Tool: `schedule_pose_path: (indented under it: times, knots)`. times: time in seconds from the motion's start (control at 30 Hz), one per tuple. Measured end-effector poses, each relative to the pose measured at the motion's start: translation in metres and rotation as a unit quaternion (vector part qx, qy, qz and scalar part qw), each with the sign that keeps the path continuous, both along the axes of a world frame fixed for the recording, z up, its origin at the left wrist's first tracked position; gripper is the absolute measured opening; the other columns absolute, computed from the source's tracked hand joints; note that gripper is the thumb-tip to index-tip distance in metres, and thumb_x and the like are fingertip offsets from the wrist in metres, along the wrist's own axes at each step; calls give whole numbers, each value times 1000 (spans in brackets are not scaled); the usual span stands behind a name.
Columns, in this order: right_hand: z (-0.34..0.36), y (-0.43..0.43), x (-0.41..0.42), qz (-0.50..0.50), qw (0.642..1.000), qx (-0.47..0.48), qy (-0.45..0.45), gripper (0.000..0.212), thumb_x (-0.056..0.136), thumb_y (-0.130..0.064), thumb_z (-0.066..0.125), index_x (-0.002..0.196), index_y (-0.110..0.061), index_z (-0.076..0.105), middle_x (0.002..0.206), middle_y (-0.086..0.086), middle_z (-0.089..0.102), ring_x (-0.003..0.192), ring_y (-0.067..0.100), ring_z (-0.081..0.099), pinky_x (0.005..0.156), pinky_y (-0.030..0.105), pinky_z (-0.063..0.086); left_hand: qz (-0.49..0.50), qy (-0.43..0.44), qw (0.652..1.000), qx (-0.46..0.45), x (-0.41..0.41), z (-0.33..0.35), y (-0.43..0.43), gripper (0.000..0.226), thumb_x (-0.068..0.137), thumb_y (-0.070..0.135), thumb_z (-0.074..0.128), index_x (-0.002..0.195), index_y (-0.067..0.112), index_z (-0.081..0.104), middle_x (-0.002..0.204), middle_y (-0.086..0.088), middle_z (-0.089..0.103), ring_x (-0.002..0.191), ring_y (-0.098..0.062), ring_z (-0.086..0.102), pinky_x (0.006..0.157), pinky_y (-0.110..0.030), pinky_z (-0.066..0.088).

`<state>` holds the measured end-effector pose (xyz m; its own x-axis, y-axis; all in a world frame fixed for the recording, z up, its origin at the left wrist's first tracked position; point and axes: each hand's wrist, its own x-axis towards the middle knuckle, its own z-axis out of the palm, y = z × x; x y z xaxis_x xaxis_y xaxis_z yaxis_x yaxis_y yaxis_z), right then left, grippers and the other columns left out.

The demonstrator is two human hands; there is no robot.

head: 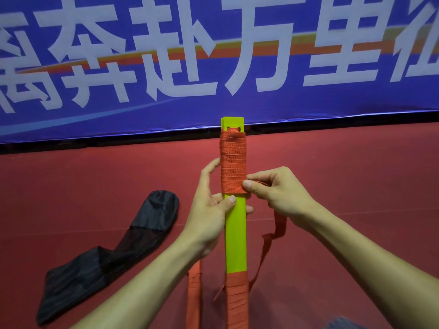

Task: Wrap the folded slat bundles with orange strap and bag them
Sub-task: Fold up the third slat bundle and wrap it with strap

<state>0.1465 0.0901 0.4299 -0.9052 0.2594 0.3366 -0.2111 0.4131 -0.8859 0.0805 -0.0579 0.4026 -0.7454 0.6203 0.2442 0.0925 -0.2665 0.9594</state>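
L hand (211,205) grips yellow slat bundle (235,233); R hand (273,188) pinches orange strap (232,167) at wrap edge

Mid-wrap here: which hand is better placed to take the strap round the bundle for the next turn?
Right. The right hand pinches the orange strap at the wrap's lower edge, its loose tail hanging below. The left hand grips the slat bundle, steadying it.
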Motion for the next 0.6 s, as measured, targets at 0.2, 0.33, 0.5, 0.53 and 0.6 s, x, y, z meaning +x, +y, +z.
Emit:
schedule_pose_path:
  times: [0.2,0.33,0.5,0.53,0.6]
  knots:
    - [-1,-6,-1,-3,999,-50,-14,14,93,-6,63,92,3,73,54,-11,60,41,-3,48,46,7,35,1,14,1000,25,4,0,0,84,97,-16,43,137,58,34,98,-16,73,72,-28,71,88,-61,55]
    - [-3,-7,0,-41,998,-49,-10,16,90,-9,67,79,2,72,50,-9,58,39,-2,45,44,9,33,2,41,999,-1,6,-1,1,86,99,-12,46,141,60,28,102,-18,73,76,-32,72,86,-61,56]
    - [-2,-15,1,-70,995,-67,4,23,86,-13,73,66,-6,65,41,-13,46,39,-1,37,44,12,30,69,138,985,-83,6,-4,0,116,77,0,82,150,58,13,103,2,75,84,-15,73,77,-29,60]
    - [-2,-18,1,-71,995,-65,7,24,85,-13,74,64,-6,64,42,-14,45,40,-1,36,44,13,31,100,167,974,-113,4,-5,0,120,73,7,86,149,61,12,100,5,73,77,-13,72,71,-23,58]
    - [-2,-21,0,-66,996,-62,6,23,84,-14,75,66,-4,63,41,-13,46,40,0,37,44,13,31,155,209,951,-164,2,-3,-2,118,71,18,89,146,65,10,88,5,69,59,-10,65,61,-18,53]
